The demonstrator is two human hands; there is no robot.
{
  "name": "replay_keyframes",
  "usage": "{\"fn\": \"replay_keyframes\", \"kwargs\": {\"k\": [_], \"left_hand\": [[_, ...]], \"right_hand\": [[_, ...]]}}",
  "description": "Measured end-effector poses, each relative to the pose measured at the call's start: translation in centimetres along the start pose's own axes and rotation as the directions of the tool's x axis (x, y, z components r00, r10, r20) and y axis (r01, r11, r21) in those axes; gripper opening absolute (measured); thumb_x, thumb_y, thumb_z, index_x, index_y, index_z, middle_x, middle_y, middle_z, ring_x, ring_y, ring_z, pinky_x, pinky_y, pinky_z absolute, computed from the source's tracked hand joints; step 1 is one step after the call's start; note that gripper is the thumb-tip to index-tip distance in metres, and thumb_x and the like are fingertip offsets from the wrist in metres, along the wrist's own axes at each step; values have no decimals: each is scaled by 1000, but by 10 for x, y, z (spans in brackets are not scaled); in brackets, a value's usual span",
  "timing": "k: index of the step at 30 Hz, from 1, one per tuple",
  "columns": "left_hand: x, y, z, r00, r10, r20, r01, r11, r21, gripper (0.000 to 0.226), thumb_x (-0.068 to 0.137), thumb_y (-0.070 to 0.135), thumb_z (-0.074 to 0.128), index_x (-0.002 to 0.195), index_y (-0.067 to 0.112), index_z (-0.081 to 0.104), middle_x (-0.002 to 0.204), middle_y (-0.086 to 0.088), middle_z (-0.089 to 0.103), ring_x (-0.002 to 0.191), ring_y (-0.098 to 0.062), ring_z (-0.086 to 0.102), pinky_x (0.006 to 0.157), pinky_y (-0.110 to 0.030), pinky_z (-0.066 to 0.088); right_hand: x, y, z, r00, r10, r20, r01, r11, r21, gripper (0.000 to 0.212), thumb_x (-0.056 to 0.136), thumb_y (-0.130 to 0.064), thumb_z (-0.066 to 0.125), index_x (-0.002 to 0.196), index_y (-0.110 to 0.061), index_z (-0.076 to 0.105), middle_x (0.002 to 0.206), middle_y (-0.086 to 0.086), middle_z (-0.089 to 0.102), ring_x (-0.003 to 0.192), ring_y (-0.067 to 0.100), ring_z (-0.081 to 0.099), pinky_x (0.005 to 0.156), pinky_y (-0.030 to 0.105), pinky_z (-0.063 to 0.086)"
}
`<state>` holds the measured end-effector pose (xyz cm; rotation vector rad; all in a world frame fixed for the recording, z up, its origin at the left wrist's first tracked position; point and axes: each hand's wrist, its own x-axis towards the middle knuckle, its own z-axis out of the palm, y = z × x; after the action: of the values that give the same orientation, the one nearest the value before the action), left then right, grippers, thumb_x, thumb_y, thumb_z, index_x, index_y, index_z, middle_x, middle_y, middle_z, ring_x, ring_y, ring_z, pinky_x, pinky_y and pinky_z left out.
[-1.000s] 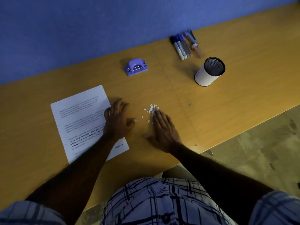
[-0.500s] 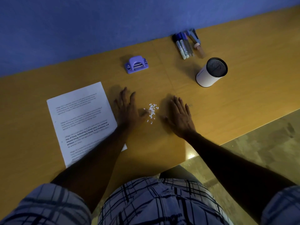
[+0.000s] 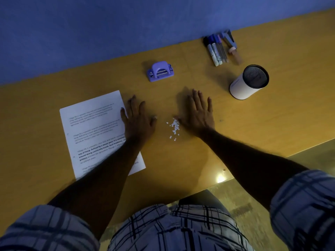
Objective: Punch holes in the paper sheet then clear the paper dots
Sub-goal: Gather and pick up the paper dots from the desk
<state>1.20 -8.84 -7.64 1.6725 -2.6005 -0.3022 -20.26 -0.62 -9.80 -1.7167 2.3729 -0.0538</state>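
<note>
A small heap of white paper dots point(image 3: 174, 128) lies on the wooden table point(image 3: 272, 124) between my two hands. My left hand point(image 3: 138, 118) rests flat, fingers spread, its outer edge over the right edge of the printed paper sheet point(image 3: 94, 131); it holds nothing. My right hand point(image 3: 196, 113) lies flat just right of the dots, thumb touching the heap, fingers apart. The purple hole punch point(image 3: 160, 71) stands farther back, apart from both hands.
A white cylindrical cup with a black mesh top point(image 3: 248, 82) stands at the right. Several markers and pens point(image 3: 220, 48) lie by the blue wall point(image 3: 108, 29). The table's front edge runs diagonally at lower right, with floor point(image 3: 308, 160) beyond.
Both hands have slid away from me across the table. My left hand moved left off the dots onto the sheet's edge; my right hand closed in against the heap.
</note>
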Motion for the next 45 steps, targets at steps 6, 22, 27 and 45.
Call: {"fn": "replay_keyframes", "kwargs": {"k": [6,22,27,45], "left_hand": [[7,9,7,998,58,-7,-58,998,-27,73,88,57,50,145,14,33,161,-14,12,148,-34,12,117,-56,16],[-14,-3,9,993,89,-83,-94,994,-52,87,80,77,38,142,16,34,159,-13,19,145,-32,20,112,-57,25],[-16,-11,3,999,48,-16,-48,999,-11,85,84,71,43,145,13,32,161,-14,13,148,-31,13,115,-58,18],[-22,4,5,997,71,39,-70,997,-25,84,82,67,49,144,12,33,160,-15,10,147,-34,10,115,-59,16]], "right_hand": [[-31,1,7,998,-63,-12,63,998,1,107,78,-89,25,155,-17,7,164,4,-1,151,22,-4,119,49,-9],[0,-6,-2,997,-72,9,72,997,30,107,77,-87,28,155,-17,5,165,6,-1,151,22,-5,118,49,-14],[-17,-7,-1,991,-135,-20,135,991,17,115,70,-91,29,155,-16,8,164,7,4,151,22,-2,119,52,-10],[-44,-1,0,992,41,-116,-22,987,160,89,86,-72,34,154,-17,17,164,4,11,151,20,2,119,50,-10]]}}
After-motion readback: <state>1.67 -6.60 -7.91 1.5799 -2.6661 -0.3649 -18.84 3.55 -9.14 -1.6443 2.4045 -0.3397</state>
